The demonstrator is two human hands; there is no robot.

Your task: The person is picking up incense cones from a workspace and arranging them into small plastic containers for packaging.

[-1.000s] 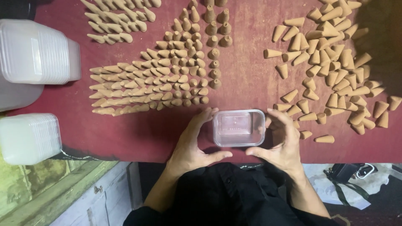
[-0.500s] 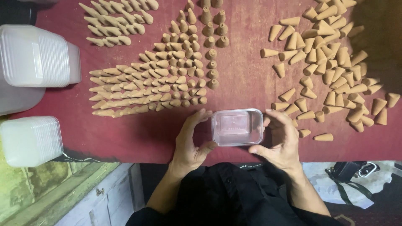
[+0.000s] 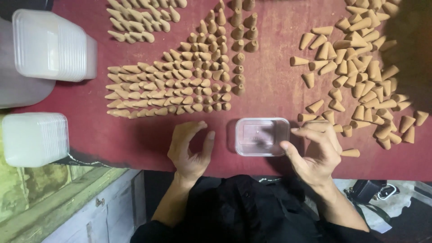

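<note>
Counter (image 3: 270,90): dark red top, carrying everything listed.
Lid stacks (image 3: 54,45): translucent white, at the far left edge, a second stack nearer the person.
Rowed cones (image 3: 180,85): tan, laid in neat lines left of centre.
Loose cones (image 3: 360,76): tan, scattered at right.
Box (image 3: 262,136): small, clear, lidded, on the counter at the near edge between the hands.
Left hand (image 3: 191,146): grip released, apart from the box.
Right hand (image 3: 315,150): grip released, fingers curled, thumb near the box's right side; contact cannot be told.

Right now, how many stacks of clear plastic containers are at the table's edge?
2: one stack at the upper left, one stack below it. More may sit outside the frame.
</note>
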